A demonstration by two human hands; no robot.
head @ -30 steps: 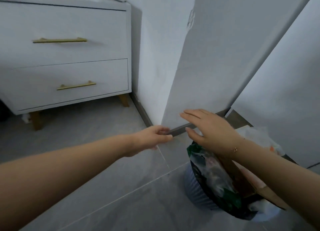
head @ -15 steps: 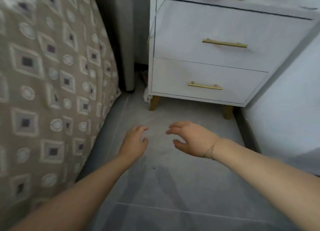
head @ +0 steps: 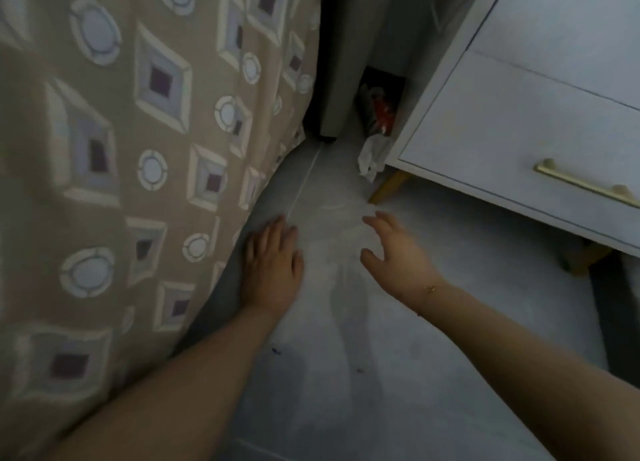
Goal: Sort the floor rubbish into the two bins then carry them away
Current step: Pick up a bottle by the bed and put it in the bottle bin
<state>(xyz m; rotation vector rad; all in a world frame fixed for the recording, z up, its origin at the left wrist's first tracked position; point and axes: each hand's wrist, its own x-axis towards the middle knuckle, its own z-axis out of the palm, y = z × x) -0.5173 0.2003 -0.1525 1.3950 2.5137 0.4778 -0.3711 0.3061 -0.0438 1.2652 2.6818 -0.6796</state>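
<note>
We see both hands empty over the grey tiled floor (head: 398, 374): the left hand (head: 272, 270) flat with fingers spread beside the patterned bedspread (head: 121, 149), the right hand (head: 398, 256) with fingers loosely apart. Ahead, a crumpled white tissue (head: 372, 156) lies against the white nightstand (head: 519, 131), and behind it sits what may be a red-and-dark wrapper (head: 379, 111).

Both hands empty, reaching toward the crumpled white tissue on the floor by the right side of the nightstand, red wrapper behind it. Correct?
One thing is off: the head view shows the crumpled white tissue by the left side of the nightstand, at its front left leg, not the right. The rest holds: left hand and right hand are empty and open, and the red wrapper lies behind the tissue.
</note>
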